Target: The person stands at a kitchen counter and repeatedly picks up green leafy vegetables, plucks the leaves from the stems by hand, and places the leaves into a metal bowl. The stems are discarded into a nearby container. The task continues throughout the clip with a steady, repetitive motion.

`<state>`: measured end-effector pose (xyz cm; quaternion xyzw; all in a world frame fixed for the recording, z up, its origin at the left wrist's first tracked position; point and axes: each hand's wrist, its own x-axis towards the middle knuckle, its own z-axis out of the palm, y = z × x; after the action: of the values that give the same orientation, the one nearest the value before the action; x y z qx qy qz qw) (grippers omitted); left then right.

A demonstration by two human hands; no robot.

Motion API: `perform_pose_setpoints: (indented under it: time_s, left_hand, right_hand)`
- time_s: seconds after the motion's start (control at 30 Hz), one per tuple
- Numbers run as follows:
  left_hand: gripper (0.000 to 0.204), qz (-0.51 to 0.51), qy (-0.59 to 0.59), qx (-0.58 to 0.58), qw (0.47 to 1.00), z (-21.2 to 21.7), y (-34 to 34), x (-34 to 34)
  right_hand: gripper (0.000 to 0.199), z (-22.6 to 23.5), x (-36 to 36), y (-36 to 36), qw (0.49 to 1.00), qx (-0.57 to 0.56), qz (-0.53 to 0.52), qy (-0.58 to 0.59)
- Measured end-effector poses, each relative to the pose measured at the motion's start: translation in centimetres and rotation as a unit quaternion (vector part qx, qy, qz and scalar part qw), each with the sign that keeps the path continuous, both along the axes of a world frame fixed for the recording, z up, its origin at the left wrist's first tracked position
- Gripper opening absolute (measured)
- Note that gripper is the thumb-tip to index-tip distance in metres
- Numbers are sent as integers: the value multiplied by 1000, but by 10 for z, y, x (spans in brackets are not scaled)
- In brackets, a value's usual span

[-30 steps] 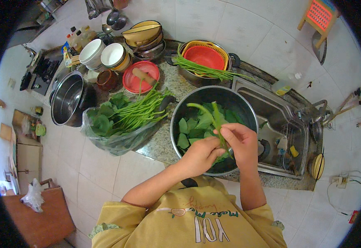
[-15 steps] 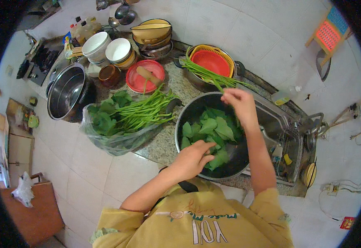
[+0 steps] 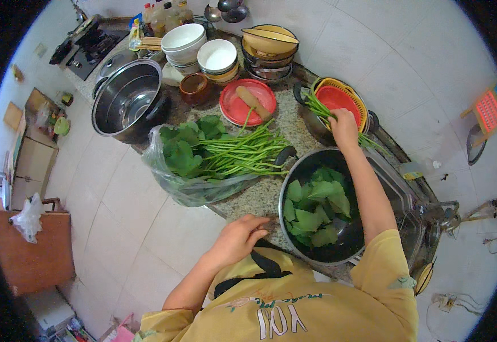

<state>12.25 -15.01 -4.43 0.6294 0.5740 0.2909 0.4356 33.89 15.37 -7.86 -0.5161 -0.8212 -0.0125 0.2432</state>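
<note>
Right hand point(image 3: 345, 124): stretched past the leaf pot point(image 3: 348, 235), fingers bent down at the bare stems; cannot tell whether pinching them.
Bare stems point(image 3: 315, 106): laid across the near side of the two-handled pot point(image 3: 316, 130), beside the red basket point(image 3: 339, 98); long axis slanting from upper left to lower right.
Left hand point(image 3: 237, 239): at the table point(image 3: 248, 206) edge, left of the leaf pot; fingers loosely curled, thumb apart.
Bagged bunch point(image 3: 248, 151): lying on the table, leaves leftward, stems pointing right.

Metal leaf pot point(image 3: 348, 235) (smooth, shiny)
</note>
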Motion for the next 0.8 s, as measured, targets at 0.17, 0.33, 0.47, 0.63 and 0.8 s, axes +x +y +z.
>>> perform_pose_setpoints:
  time_s: [0.17,0.33,0.47,0.63,0.8]
  left_hand:
    - [24,2,-19,59,998,-3,8,-10]
    - [15,25,16,102,994,1,36,-27]
    - [13,100,137,182,969,-14,85,-55]
    - [20,104,362,105,920,-26,125,-74]
    - [13,113,400,73,907,-45,133,-87]
  right_hand:
    - [27,4,4,-4,1000,4,-11,8]
    - [22,19,3,-27,995,42,-1,90]
    - [14,52,-16,-105,974,-41,40,217]
    - [10,51,-17,-187,933,-171,41,315]
    - [12,40,4,-231,891,-252,-17,378]
